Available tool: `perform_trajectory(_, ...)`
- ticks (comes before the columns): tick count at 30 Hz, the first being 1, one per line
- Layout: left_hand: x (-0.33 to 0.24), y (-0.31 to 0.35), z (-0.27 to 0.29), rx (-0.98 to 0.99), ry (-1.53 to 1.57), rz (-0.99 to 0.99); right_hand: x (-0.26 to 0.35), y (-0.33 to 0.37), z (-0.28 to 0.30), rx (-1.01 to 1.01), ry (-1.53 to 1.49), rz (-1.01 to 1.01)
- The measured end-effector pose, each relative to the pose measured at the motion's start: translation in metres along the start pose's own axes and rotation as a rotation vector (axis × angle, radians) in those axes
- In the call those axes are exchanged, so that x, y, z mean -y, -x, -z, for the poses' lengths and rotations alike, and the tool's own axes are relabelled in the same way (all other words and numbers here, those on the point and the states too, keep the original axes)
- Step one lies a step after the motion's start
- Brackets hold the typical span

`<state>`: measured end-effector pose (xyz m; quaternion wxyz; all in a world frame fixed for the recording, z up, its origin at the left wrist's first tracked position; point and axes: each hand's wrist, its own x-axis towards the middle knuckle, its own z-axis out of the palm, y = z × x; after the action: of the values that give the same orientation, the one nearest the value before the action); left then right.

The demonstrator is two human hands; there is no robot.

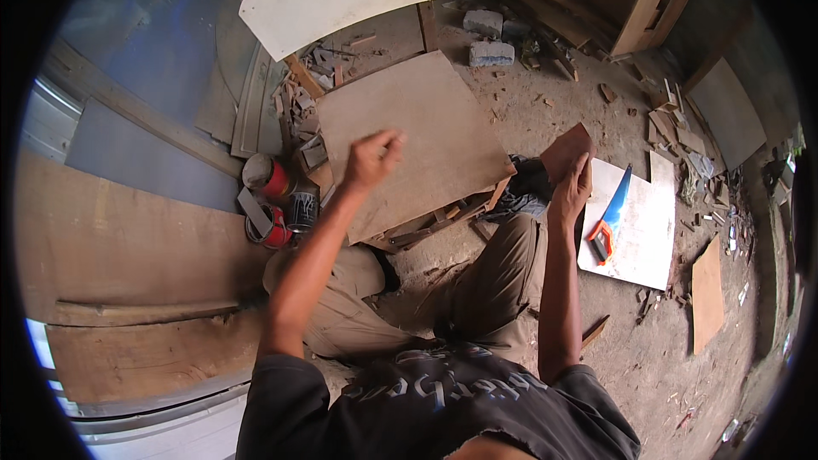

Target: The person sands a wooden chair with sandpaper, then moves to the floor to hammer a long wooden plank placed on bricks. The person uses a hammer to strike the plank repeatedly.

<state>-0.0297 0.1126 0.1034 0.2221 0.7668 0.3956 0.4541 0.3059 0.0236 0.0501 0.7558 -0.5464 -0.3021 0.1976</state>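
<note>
**Wood piece in right hand, board to its left**

My right hand closes around a small reddish wood piece, held upright just right of the large plywood board. My left hand hovers loosely curled over that board, holding nothing I can see.

A single head-worn fisheye view looks steeply down from above the seated person's shoulders, close over their lap and forearms (straight edges bow toward the dark rim), taking in the dusty floor around.
</note>
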Motion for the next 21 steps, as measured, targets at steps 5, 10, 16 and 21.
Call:
perform_trajectory(5,0.004,-0.099,0.115,-0.252,-0.641,-0.342,0.022,-0.004,-0.040,0.019,-0.075,0.078)
perform_trajectory(10,0.005,-0.202,0.187,-0.466,-1.193,-0.538,0.051,0.020,-0.116,0.389,-0.077,0.066)
perform_trajectory(16,-0.009,-0.259,0.208,-0.141,-0.993,-0.286,0.000,0.041,-0.155,0.777,0.260,0.042)
perform_trajectory(21,-0.018,-0.290,0.177,0.139,-0.864,-0.139,0.008,0.044,-0.144,0.629,0.284,-0.251)
